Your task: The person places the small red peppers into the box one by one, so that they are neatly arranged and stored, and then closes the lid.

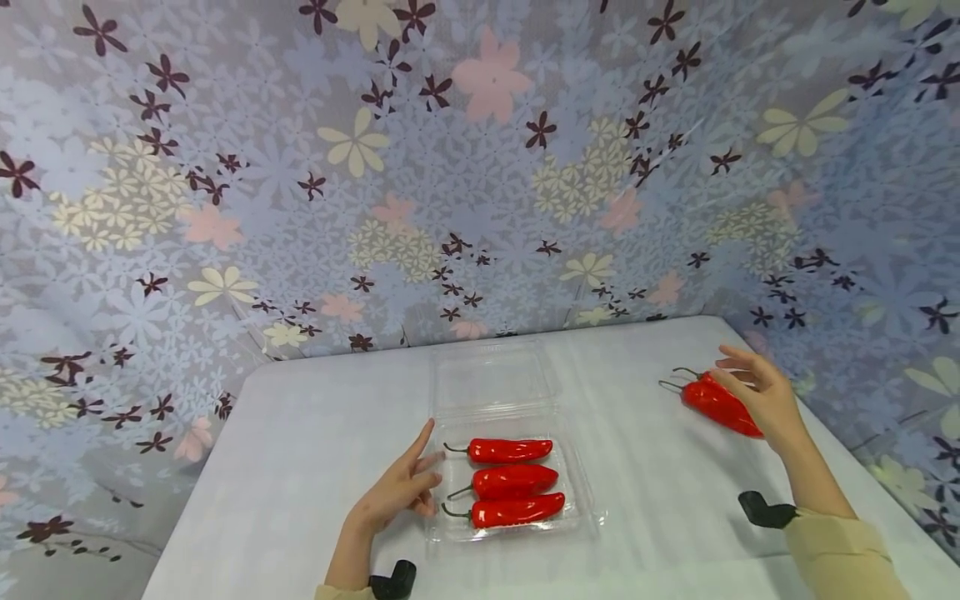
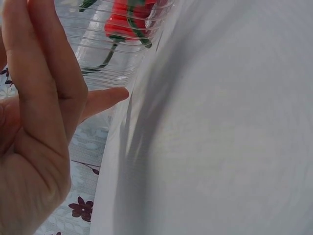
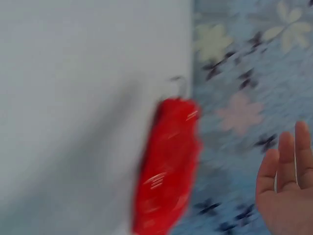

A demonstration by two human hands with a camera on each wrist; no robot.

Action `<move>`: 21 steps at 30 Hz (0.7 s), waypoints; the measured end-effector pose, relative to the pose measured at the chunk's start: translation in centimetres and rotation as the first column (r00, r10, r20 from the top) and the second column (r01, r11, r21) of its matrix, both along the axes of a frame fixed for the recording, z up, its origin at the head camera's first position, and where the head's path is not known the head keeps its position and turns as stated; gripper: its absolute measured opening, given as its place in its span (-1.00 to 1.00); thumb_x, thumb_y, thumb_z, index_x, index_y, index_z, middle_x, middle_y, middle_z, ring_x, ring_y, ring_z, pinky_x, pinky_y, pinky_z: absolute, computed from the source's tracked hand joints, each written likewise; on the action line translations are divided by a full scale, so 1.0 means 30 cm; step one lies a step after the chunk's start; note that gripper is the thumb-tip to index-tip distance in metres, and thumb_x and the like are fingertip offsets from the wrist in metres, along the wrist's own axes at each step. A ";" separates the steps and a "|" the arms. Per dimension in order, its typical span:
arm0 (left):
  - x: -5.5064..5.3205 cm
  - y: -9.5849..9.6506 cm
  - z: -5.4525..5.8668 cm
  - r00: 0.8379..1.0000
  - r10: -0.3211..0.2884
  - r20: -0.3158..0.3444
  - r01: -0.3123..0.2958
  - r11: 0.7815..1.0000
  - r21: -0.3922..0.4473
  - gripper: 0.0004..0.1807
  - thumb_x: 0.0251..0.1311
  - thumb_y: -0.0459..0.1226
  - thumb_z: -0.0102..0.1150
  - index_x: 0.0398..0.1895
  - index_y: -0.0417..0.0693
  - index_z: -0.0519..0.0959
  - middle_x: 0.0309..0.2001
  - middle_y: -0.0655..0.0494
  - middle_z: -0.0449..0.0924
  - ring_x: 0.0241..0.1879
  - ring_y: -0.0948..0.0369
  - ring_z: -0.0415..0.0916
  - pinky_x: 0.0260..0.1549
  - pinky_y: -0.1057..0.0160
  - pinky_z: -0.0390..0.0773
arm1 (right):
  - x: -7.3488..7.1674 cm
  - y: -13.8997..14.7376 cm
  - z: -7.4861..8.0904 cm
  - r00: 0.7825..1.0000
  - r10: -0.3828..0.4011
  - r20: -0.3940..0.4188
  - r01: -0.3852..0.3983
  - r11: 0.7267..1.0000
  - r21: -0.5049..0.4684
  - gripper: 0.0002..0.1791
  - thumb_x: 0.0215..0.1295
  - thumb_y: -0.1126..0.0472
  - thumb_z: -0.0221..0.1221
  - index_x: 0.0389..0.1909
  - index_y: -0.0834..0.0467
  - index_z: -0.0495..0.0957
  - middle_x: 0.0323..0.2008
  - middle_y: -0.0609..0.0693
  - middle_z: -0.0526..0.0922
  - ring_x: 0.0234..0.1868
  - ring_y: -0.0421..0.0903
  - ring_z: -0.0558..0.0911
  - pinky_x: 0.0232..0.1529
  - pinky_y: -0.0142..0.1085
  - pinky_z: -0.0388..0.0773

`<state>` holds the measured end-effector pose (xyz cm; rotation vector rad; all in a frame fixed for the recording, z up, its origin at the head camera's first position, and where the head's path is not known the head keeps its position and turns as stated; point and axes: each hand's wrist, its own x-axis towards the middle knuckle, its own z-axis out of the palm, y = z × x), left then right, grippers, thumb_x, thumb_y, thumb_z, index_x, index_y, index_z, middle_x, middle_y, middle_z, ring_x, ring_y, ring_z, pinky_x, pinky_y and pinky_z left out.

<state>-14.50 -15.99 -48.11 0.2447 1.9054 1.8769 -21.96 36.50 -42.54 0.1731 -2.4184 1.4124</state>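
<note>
Three red chili peppers [image 1: 512, 451] lie side by side in a clear plastic clamshell box [image 1: 585, 479], stems toward the left. My left hand [image 1: 401, 492] is at the box's left wall, fingers spread and loosely bent. In the left wrist view its fingers [image 2: 36, 73] stand close beside the ribbed wall, holding nothing. Over on the right, my right hand [image 1: 763, 398] is just above two more red chili peppers [image 1: 712, 402] lying together, and partly covers them. The right wrist view shows straight fingers [image 3: 287, 161] apart from the red peppers [image 3: 168, 166].
The box's clear lid [image 1: 491, 377] lies folded back toward the far edge of the white-covered table [image 1: 322, 433]. A floral cloth [image 1: 480, 167] hangs behind the table and along its right side. Black wrist mounts [image 1: 765, 510] sit on both forearms.
</note>
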 end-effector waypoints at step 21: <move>0.004 -0.001 0.000 1.000 0.000 -0.011 0.000 1.000 0.017 -0.04 0.20 -0.45 0.01 0.51 0.28 -0.26 0.38 -0.45 -0.08 -0.68 0.27 0.40 -0.63 0.37 0.57 | -0.026 0.096 -0.177 0.948 -0.188 0.257 0.158 0.979 0.132 -0.23 0.29 -0.16 0.09 0.36 0.24 0.20 0.20 0.35 0.33 0.15 0.27 0.29 0.08 0.22 0.32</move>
